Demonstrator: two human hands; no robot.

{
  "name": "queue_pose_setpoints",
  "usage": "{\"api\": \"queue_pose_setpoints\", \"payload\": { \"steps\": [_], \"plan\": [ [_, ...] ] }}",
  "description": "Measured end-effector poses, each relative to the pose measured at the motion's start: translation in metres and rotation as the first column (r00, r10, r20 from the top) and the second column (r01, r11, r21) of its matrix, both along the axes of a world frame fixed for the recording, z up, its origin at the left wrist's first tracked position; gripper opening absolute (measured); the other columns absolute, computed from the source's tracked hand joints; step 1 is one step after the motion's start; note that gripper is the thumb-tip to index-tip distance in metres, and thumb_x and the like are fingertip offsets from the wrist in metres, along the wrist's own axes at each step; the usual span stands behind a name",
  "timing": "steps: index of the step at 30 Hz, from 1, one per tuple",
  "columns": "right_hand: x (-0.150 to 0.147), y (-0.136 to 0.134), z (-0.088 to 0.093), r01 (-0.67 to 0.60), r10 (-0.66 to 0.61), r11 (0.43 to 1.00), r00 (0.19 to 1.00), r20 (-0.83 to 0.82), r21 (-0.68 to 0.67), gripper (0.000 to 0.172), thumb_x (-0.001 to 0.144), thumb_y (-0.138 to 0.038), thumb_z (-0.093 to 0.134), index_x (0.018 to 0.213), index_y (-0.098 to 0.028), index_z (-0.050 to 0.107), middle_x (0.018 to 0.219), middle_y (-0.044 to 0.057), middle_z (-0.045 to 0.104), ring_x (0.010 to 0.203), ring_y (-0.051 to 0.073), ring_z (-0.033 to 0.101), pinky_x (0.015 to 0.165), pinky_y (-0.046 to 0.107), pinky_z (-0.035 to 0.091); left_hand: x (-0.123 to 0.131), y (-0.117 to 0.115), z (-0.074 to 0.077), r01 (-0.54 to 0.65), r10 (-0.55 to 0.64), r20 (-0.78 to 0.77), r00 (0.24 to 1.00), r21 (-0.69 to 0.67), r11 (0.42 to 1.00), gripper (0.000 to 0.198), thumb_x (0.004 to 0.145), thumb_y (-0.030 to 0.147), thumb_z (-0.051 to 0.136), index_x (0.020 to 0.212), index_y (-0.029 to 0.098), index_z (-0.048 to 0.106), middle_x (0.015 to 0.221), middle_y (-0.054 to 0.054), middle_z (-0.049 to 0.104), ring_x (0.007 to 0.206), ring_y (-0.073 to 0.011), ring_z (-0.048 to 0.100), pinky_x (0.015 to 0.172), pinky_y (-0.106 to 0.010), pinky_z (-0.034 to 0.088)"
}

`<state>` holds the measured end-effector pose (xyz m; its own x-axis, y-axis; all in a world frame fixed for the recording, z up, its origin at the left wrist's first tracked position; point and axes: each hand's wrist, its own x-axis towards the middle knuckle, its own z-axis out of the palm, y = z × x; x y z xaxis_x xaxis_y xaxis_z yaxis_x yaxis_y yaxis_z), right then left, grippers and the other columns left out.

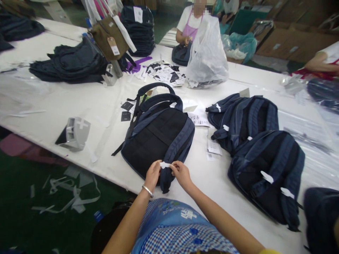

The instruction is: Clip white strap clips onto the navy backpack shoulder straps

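Navy pile (69, 63): backpacks heaped beyond the grip, well left, far part of the white table (92, 100).
Grey plastic holder (79, 132): left of the grip, well apart, near table edge. Contents not readable.
Black cards (125, 116): beyond the grip, to its left, just beside the worked backpack.
Left hand (153, 175): pinching the left end of the strip, thumb and fingertips together.
Worked backpack (150, 141): flat on table, back panel up. Body lies beyond and left of the grip; long axis runs away from the wearer, far end leaning right. Left hand nearer the body.
White strip (165, 164): in the grip, between both hands, lying crosswise over the strap. Whether it goes round underneath: can't tell.
Shoulder strap (177, 146): passes under the grip, climbs away and right along the pack's right edge; loose end points at the wearer.
Right hand (182, 176): pinching the strip's right end, hand just right of the strap.
Handwritten paper (201, 120): beyond the grip, to its right.
Right-hand backpack (267, 169): right of the grip, well apart, white pieces on both straps; more backpacks lie beyond it.
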<state>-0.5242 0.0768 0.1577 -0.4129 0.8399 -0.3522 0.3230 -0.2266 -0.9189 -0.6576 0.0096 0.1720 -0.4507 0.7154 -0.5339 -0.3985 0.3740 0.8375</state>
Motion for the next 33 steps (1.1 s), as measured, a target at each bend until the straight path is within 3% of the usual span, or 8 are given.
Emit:
{"api": "queue_pose_setpoints", "payload": {
  "steps": [3, 8, 11, 19, 23, 28, 30, 33],
  "plan": [
    [0.009, -0.009, -0.002, 0.017, -0.017, 0.999, 1.0, 0.022, -0.033, 0.032, 0.072, -0.043, 0.066, 0.089, -0.018, 0.059, 0.076, 0.002, 0.061, 0.058, 0.013, 0.056, 0.052, 0.024, 0.045, 0.002, 0.005, -0.004, 0.027, -0.028, -0.097, 0.995, -0.019, 0.999, 0.046, 0.062, 0.036, 0.08, 0.101, 0.016, 0.066, 0.099, -0.01, 0.069, 0.095, -0.0224, 0.063, 0.088, -0.032, 0.047],
    [0.018, -0.011, -0.004, -0.036, -0.046, 0.913, 0.981, -0.189, -0.407, 0.036, 0.069, -0.05, 0.069, 0.079, -0.016, 0.06, 0.07, -0.001, 0.06, 0.061, 0.01, 0.053, 0.057, 0.022, 0.041, 0.007, 0.01, -0.011, 0.082, -0.052, 0.331, 0.942, -0.077, 0.994, 0.037, 0.063, 0.035, 0.08, 0.088, 0.012, 0.067, 0.086, -0.01, 0.07, 0.073, -0.0186, 0.066, 0.068, -0.029, 0.052],
    [0.028, -0.013, -0.007, -0.049, -0.108, 0.85, 0.959, -0.264, -0.525, 0.039, 0.067, -0.052, 0.07, 0.077, -0.015, 0.061, 0.072, -0.001, 0.063, 0.064, 0.01, 0.056, 0.064, 0.023, 0.043, 0.014, 0.007, -0.011, 0.108, -0.072, 0.343, 0.937, -0.089, 0.99, 0.035, 0.066, 0.033, 0.078, 0.091, 0.012, 0.066, 0.087, -0.01, 0.07, 0.071, -0.0173, 0.066, 0.066, -0.027, 0.052],
    [0.061, -0.063, -0.023, -0.186, 0.197, 0.97, 0.978, 0.061, -0.158, 0.017, 0.068, -0.032, 0.066, 0.076, -0.018, 0.069, 0.07, 0.002, 0.069, 0.062, 0.016, 0.061, 0.062, 0.028, 0.046, -0.014, -0.023, 0.0, 0.261, -0.246, -0.378, 0.893, -0.012, 0.965, 0.033, 0.073, 0.03, 0.07, 0.103, 0.018, 0.065, 0.096, -0.01, 0.069, 0.088, -0.0213, 0.065, 0.088, -0.035, 0.048],
    [0.08, -0.06, -0.03, 0.13, -0.136, 0.991, 0.976, 0.169, 0.044, 0.025, 0.078, -0.037, 0.055, 0.092, -0.021, 0.068, 0.085, 0.006, 0.071, 0.069, 0.02, 0.066, 0.067, 0.033, 0.051, -0.028, -0.029, 0.008, 0.373, -0.306, -0.661, 0.686, -0.042, 0.927, 0.039, 0.082, 0.033, 0.059, 0.12, 0.025, 0.059, 0.122, -0.01, 0.061, 0.111, -0.0252, 0.057, 0.101, -0.039, 0.04],
    [0.101, 0.001, -0.028, 0.367, -0.453, 0.87, 0.858, 0.243, 0.329, 0.031, 0.081, -0.038, 0.048, 0.097, -0.018, 0.066, 0.099, 0.01, 0.068, 0.086, 0.022, 0.064, 0.08, 0.037, 0.051, -0.021, -0.02, -0.016, 0.733, -0.54, -0.756, 0.37, -0.12, 0.669, 0.052, 0.084, 0.029, 0.053, 0.135, 0.024, 0.045, 0.147, -0.007, 0.036, 0.138, -0.0275, 0.026, 0.115, -0.047, 0.01],
    [0.098, 0.024, -0.026, 0.39, -0.505, 0.838, 0.819, 0.271, 0.382, 0.031, 0.079, -0.037, 0.049, 0.095, -0.018, 0.067, 0.101, 0.01, 0.067, 0.088, 0.022, 0.063, 0.082, 0.038, 0.051, -0.021, -0.018, -0.023, 0.756, -0.56, -0.754, 0.343, -0.132, 0.641, 0.052, 0.084, 0.029, 0.053, 0.135, 0.024, 0.045, 0.146, -0.008, 0.037, 0.138, -0.0276, 0.025, 0.115, -0.047, 0.007],
    [0.07, 0.039, -0.026, 0.438, -0.519, 0.838, 0.823, 0.231, 0.324, 0.032, 0.08, -0.042, 0.05, 0.093, -0.018, 0.067, 0.098, 0.009, 0.067, 0.089, 0.021, 0.063, 0.082, 0.037, 0.051, -0.027, -0.012, -0.022, 0.706, -0.546, -0.684, 0.483, -0.064, 0.705, 0.058, 0.083, 0.032, 0.056, 0.138, 0.026, 0.039, 0.14, -0.009, 0.047, 0.13, -0.0272, 0.04, 0.111, -0.043, 0.022]
  ]
}}
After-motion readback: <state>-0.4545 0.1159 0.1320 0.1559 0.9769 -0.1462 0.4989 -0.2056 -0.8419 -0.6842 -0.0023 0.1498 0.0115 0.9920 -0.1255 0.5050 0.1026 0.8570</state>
